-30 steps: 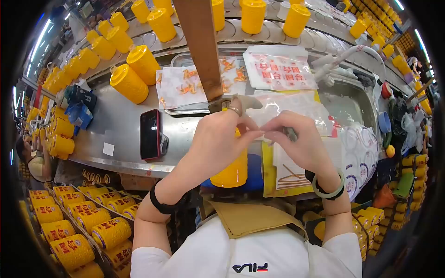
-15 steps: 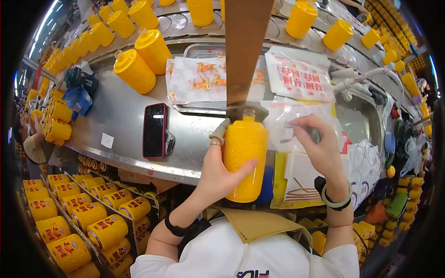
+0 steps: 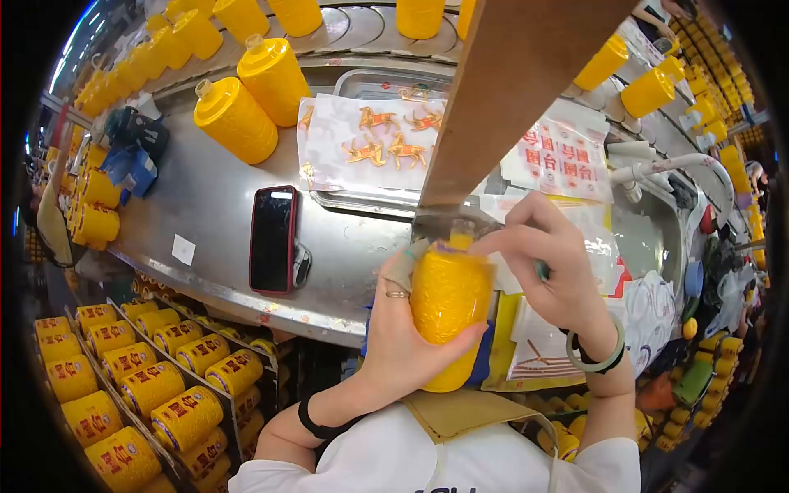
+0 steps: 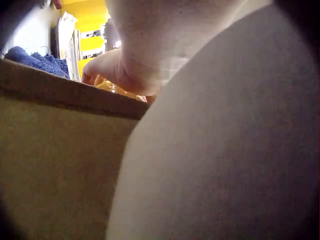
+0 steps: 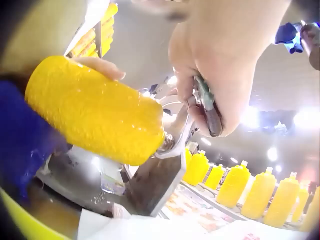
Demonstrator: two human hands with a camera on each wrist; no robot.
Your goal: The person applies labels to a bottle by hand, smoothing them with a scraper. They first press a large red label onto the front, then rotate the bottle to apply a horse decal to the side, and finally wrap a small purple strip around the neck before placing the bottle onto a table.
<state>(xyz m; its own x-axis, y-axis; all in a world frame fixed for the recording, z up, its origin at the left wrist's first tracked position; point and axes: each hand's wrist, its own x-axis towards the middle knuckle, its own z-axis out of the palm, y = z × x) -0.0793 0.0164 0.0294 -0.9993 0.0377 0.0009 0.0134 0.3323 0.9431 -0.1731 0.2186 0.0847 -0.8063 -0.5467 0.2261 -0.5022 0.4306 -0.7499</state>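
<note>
In the head view my left hand (image 3: 415, 337) grips an embossed yellow bottle (image 3: 452, 300) by its side, thumb across the front. The bottle leans, its short clear neck (image 3: 463, 228) pointing away from me. My right hand (image 3: 555, 267) works right at the neck, its fingertips blurred. The right wrist view shows those fingers pinching a pale, curved ring label (image 5: 184, 140) beside the neck. A small tool with a green part (image 5: 206, 95) is tucked in the same palm. Mostly a forearm and a brown edge fill the left wrist view.
A phone (image 3: 273, 238) lies on the steel counter (image 3: 214, 222). Behind it are sheets with gold horse figures (image 3: 386, 135). To the right are a printed label sheet (image 3: 559, 156), round labels (image 3: 649, 304) and a sink (image 3: 649, 222). A brown post (image 3: 514, 99) rises before me.
At first both hands' fingertips met above the bottle. Then the left hand took the bottle's side while the right hand stood apart. Now the right hand is at the neck.
</note>
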